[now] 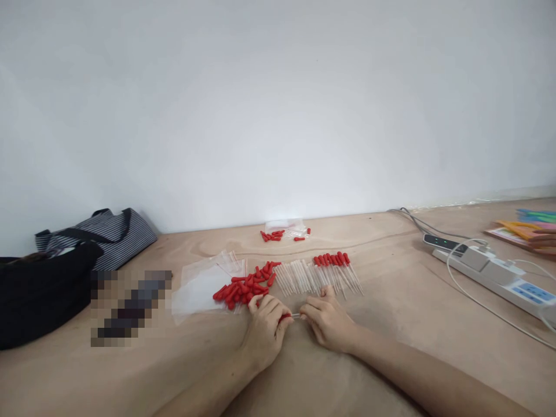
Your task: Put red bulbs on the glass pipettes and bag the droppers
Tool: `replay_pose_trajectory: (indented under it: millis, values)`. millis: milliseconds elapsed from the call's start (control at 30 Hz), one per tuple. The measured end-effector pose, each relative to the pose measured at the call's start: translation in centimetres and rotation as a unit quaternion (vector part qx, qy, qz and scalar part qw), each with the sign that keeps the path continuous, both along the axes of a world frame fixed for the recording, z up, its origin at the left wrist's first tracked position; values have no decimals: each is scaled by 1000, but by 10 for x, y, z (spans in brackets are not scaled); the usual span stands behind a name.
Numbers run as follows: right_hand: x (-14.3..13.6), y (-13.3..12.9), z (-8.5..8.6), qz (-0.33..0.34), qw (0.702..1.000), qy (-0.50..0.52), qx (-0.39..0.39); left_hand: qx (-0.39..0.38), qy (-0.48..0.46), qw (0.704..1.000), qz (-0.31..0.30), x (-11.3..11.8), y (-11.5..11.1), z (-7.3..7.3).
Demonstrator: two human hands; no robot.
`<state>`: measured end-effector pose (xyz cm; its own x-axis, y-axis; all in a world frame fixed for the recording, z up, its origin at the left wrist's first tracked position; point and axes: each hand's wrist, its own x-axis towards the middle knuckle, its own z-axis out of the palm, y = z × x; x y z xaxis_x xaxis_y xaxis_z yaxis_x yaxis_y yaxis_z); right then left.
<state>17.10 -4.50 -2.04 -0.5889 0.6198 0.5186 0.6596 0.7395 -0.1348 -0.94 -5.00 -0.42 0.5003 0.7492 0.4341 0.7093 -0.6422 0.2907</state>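
Observation:
Pinched in my left hand [266,327] is a red rubber dropper bulb [285,317], mostly covered by the fingers. My right hand [329,322] grips a thin clear dropper tube [296,315], which spans the small gap between both hands and meets the bulb. Just beyond the left hand lies a heap of loose red bulbs [243,289], partly on clear zip bags [197,286]. Several bare tubes [295,277] lie side by side in the middle. To their right, beyond my right hand, is a row of droppers [332,260] with red bulbs on their tubes.
Farther back are more red bulbs [272,236] and a clear bag [284,226]. A white power strip [499,284] with cables lies right. Left are a black bag [47,295], a striped bag [125,237] and a pixelated item [134,307]. Another person's hand [542,240] shows far right.

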Motion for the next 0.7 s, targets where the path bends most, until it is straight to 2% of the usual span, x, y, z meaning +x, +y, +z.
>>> replay_pose_trajectory:
  millis: [500, 700]
  values:
    - [-2, 3, 4, -5, 998, -37, -60, -13, 15, 999, -24, -6, 0, 3]
    - [4, 7, 10, -5, 997, -26, -72, -11, 9, 1000, -7, -13, 1, 7]
